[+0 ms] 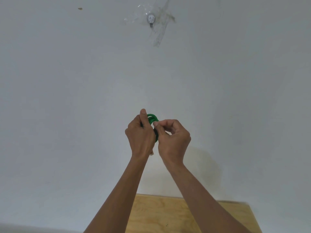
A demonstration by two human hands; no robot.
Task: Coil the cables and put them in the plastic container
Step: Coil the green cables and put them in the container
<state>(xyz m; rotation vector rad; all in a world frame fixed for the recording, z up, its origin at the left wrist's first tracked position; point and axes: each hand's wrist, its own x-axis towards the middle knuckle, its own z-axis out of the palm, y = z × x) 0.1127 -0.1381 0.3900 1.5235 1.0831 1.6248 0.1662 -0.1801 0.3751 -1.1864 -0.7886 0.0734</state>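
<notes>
Plywood at the bottom of my view, a wooden tabletop (161,214), is the nearest thing, and both forearms rise over it toward the wall. I judge I have lifted the work off the surface so the loops can hang free while I wind. My left hand (140,135) is closed around the green cable (152,119), gripping the bundle with the thumb pointing up so the turns stay stacked. My right hand (174,140) is beside it, touching it, thumb and forefinger pinched on the top of a loop, probably to guide or tuck a turn. A pale connector end (152,154) peeks out below the left palm. Only a few green loops show above the fingers; the rest is hidden. Coiling looks nearly finished to me. No plastic container is in view. Beyond the hands is a white wall with a small hook (151,19) taped to it.
</notes>
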